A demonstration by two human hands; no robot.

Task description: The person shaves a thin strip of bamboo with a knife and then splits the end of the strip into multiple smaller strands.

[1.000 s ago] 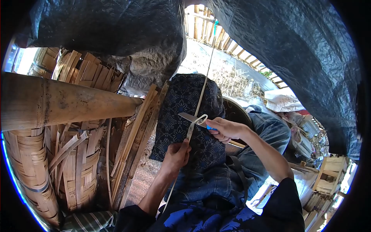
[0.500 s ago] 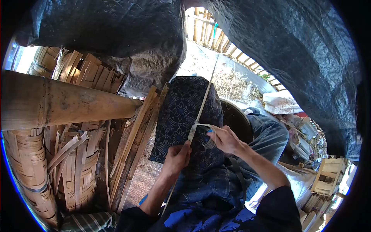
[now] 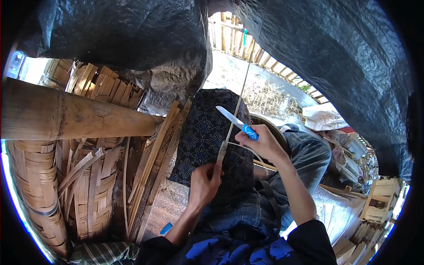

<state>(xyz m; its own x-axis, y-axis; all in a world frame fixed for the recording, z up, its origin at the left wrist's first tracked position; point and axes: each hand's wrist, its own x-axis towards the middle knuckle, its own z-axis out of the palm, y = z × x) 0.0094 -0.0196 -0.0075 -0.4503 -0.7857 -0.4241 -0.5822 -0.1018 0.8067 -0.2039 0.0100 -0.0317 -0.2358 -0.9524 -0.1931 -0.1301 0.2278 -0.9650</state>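
My left hand [image 3: 204, 182] pinches a long thin bamboo strip [image 3: 236, 108] that runs up and away over a dark blue patterned cloth [image 3: 204, 132] on my knee. My right hand [image 3: 259, 142] grips a knife [image 3: 232, 118] by its blue handle, the blade pointing up and left, lifted beside the strip. A thin pale shaving [image 3: 246, 148] curls off the strip under my right hand.
A thick bamboo pole [image 3: 66, 115] crosses the left side. Woven bamboo baskets [image 3: 33, 176] and loose slats [image 3: 154, 163] stand below it. Black plastic sheeting [image 3: 309, 53] hangs overhead. Stacked wood [image 3: 375, 198] lies at the right.
My right hand has lifted the knife up and away from the strip, the blade now raised. The peeled shaving hangs loose. My left hand keeps its hold.
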